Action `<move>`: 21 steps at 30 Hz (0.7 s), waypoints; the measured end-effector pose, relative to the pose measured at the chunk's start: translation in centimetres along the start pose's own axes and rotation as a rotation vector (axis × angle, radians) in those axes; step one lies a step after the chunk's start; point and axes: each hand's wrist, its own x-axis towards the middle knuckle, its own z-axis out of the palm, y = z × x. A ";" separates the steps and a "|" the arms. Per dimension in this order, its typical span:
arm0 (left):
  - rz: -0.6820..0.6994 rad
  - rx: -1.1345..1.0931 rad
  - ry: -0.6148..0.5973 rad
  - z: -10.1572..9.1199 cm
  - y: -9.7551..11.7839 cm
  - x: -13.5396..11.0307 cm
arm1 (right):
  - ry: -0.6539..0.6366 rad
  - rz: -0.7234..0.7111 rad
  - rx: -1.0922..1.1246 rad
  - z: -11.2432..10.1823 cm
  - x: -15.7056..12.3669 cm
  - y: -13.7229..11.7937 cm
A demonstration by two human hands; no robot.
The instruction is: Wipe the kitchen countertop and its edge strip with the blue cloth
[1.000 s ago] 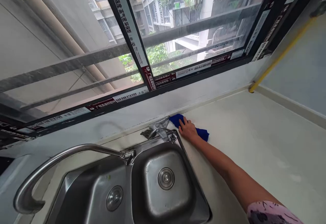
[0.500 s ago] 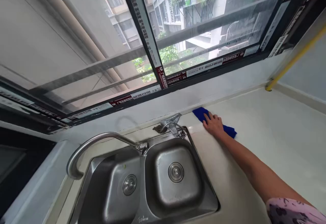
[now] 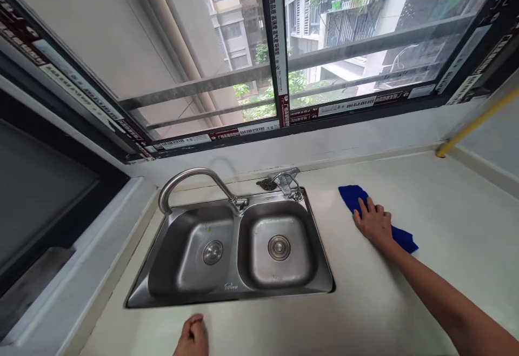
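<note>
My right hand [image 3: 373, 223] presses down on a blue cloth [image 3: 352, 196] on the pale countertop, to the right of the sink. The cloth sticks out beyond the fingers at the far left and past the wrist at the right. Low in the view, my left hand [image 3: 193, 336] is closed, fingers curled, in front of the sink's near rim; I see nothing in it. Between the hands lies a double-bowl steel sink [image 3: 284, 294], with a curved faucet [image 3: 197, 171] swung over to the left.
Behind the right bowl, a grey silvery cloth [image 3: 285, 181] hangs around a small spout, beside a dark scouring pad [image 3: 266, 184]. A window [image 3: 280, 75] spans the back wall. A yellow pipe [image 3: 474, 127] meets the counter at the far right corner.
My right hand has drawn the blue cloth nearer, away from the back wall. My left hand has come into view at the bottom. The camera view has shifted, showing the sink's whole front edge.
</note>
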 end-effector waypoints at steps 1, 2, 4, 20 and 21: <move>0.003 0.001 -0.005 -0.1 0.3 -0.3 | -0.004 -0.021 0.007 0.0 -0.9 0.2; 0.005 0.002 -0.008 -0.2 0.5 -0.6 | -0.009 -0.044 0.016 0.0 -1.8 0.5; 0.008 0.002 -0.003 -0.3 0.8 -0.9 | -0.012 -0.086 0.034 -0.1 -3.7 0.7; 0.017 -0.019 -0.005 0.1 0.4 -1.4 | 0.040 -0.395 0.293 -1.3 -11.0 -5.3; 0.019 -0.022 -0.002 0.1 0.4 -1.4 | 0.042 -0.377 0.288 -1.3 -9.9 -5.5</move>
